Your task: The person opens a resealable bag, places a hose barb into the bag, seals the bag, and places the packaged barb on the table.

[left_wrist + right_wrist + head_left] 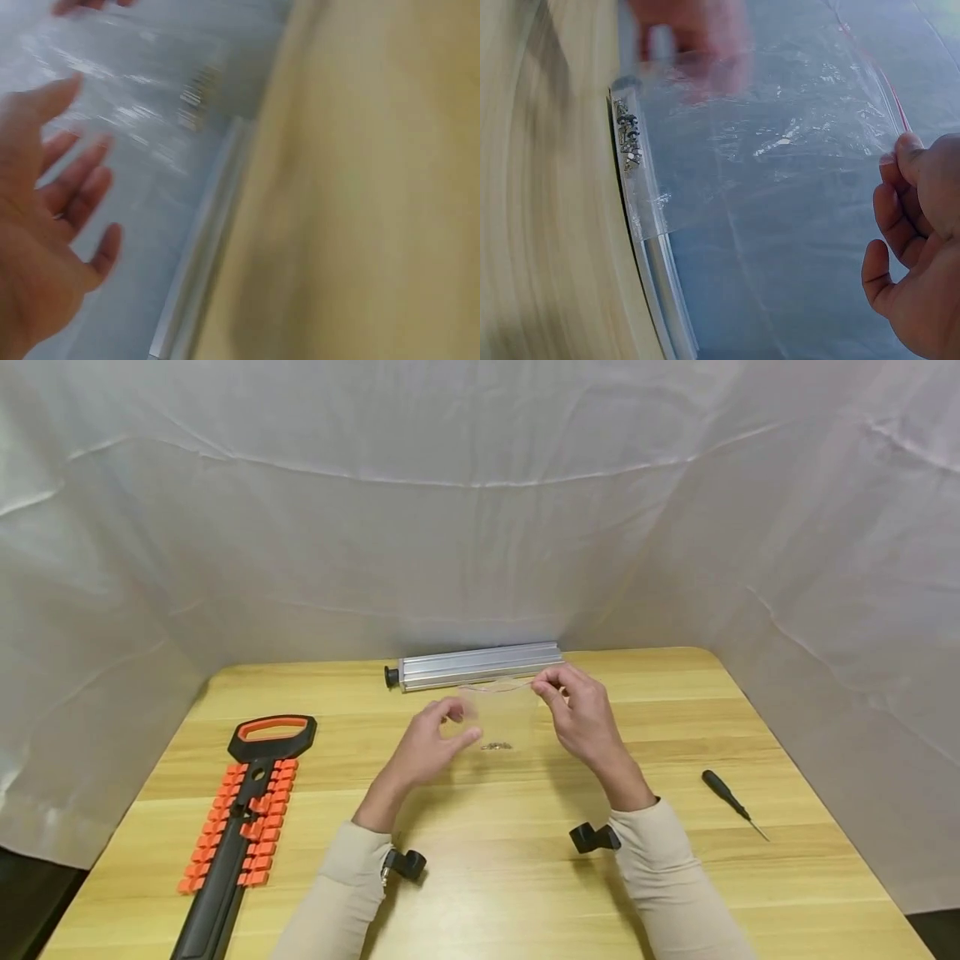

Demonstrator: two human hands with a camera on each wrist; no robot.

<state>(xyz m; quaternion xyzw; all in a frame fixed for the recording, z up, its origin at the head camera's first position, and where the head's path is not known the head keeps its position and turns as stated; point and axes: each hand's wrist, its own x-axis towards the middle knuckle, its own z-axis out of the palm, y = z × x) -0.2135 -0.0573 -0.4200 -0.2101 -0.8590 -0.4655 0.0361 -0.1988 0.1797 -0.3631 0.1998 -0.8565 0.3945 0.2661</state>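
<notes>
A clear zip-lock bag (510, 714) hangs upright above the table, with small screws (628, 135) gathered along its bottom edge. My right hand (588, 714) pinches the bag's top right corner between thumb and index finger, at the red-lined zip seal (892, 97). At the bag's left side is my left hand (431, 743), thumb and fingers spread apart. In the left wrist view those fingers (82, 187) are loosely bent beside the bag with nothing held between them. Motion blurs the left hand in the right wrist view; whether it touches the plastic I cannot tell.
Behind the bag lies a silver aluminium profile (480, 665) with a black knob (392, 677). A black tool with a handle and orange clips (258, 777) lies at the left. On the right lies a black-handled screwdriver (723, 789). Grey-white fabric (480, 543) encloses the wooden table (510, 877).
</notes>
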